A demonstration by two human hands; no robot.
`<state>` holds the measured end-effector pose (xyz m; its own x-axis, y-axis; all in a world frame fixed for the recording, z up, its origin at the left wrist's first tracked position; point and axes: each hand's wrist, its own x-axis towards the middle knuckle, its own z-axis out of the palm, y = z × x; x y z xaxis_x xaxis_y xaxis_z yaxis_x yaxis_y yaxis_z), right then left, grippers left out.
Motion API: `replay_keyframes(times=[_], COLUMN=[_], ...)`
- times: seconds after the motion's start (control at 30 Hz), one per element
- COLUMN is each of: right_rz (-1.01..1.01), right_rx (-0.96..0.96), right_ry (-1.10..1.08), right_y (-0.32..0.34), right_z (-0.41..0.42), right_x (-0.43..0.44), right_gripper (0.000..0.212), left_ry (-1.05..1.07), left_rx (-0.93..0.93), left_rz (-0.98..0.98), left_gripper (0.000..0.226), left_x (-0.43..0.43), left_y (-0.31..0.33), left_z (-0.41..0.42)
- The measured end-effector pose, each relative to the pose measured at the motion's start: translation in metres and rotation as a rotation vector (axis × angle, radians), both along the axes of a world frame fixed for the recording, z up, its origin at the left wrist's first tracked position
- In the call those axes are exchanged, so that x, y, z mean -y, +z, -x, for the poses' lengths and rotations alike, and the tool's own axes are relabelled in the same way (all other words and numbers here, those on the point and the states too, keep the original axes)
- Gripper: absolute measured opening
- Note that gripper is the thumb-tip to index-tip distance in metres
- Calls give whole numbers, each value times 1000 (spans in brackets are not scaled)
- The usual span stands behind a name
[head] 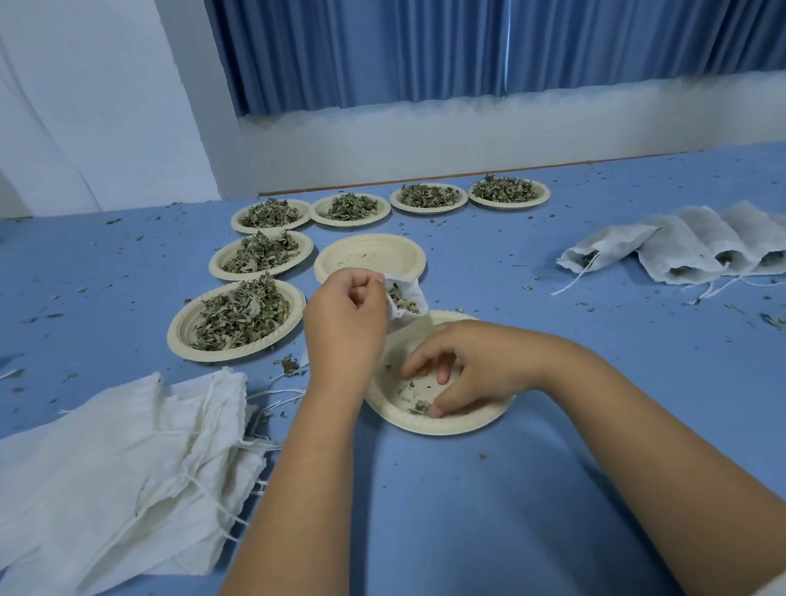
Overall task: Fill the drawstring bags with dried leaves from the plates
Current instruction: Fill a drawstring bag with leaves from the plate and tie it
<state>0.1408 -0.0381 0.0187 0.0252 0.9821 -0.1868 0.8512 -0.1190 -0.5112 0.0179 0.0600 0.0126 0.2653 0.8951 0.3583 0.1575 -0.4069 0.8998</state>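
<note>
My left hand grips the rim of a small white drawstring bag, holding its mouth open above the near paper plate; dried leaves show inside the bag. My right hand reaches into that plate with curled fingers and pinches the last scraps of dried leaves at its near edge. Another plate just behind holds only crumbs. Several plates piled with dried leaves stand at the left and back, the nearest beside my left hand.
A heap of flat white drawstring bags lies at the near left. Several filled bags lie in a row at the right. Leaf crumbs are scattered across the blue table. Blue curtains and a white wall stand behind.
</note>
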Motion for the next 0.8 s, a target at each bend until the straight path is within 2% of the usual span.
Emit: replay_keyframes(times=[0.23, 0.6, 0.8], right_rz=[-99, -195, -203], right_rx=[4, -26, 4], right_ry=[75, 100, 84], right_y=[-10, -16, -20], right_z=[11, 22, 23], right_x=[-9, -13, -14], right_gripper=[40, 9, 9], left_ry=[-2, -8, -11], left_rx=[-4, 1, 5], left_rz=[-3, 19, 26], left_gripper=[15, 15, 14], left_x=[0, -1, -2], left_y=[-2, -3, -4], left_z=[0, -1, 0])
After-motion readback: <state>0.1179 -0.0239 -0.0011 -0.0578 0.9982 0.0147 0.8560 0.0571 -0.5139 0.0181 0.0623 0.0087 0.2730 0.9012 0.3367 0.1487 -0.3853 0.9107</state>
